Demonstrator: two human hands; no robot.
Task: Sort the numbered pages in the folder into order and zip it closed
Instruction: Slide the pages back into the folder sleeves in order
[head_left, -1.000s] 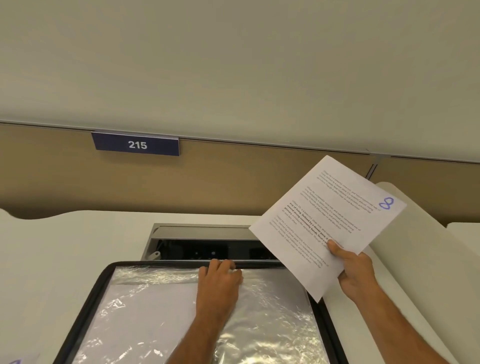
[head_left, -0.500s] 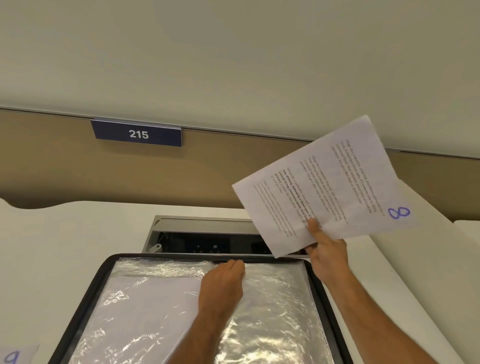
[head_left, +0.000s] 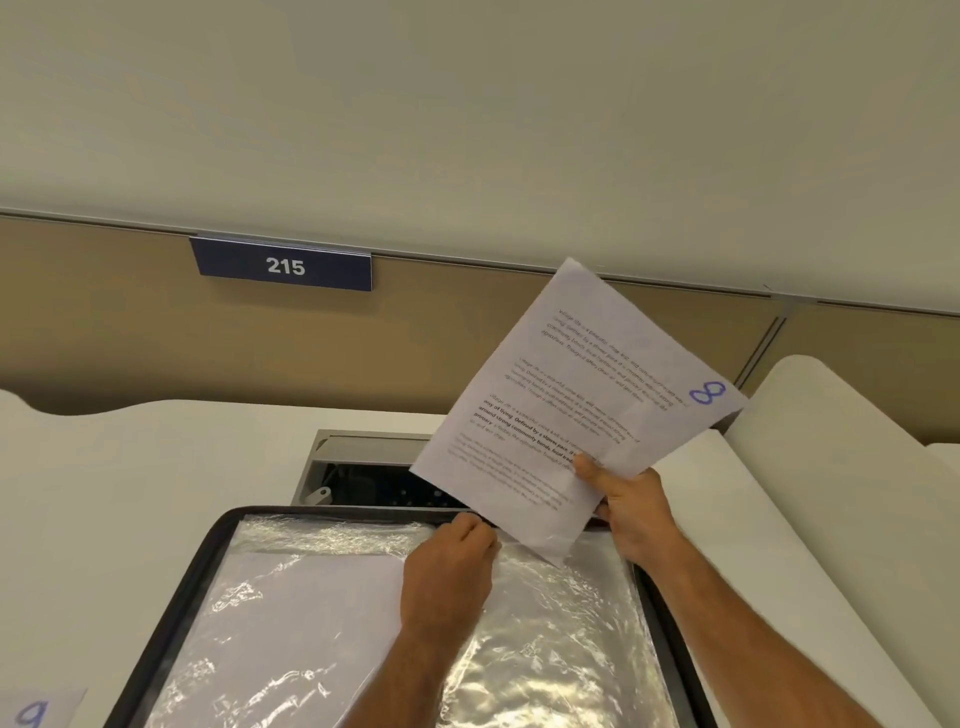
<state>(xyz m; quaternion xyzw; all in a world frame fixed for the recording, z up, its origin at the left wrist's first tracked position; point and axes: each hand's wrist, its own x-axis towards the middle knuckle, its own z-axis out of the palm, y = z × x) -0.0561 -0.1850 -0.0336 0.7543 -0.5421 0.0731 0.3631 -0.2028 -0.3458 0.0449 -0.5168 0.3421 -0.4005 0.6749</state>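
Hands: right pinching page 8, left curled on the folder's plastic sleeve top edge.

The open folder lies on the tabletop, its plastic sleeves facing up. Behind the folder a cable box is sunk into the tabletop, and behind that stands a partition bearing a number plate (up and left of the folder). The left hand rests at the folder's far edge. The right hand holds page 8 above the folder's far right corner. Page 9 lies left of the folder.
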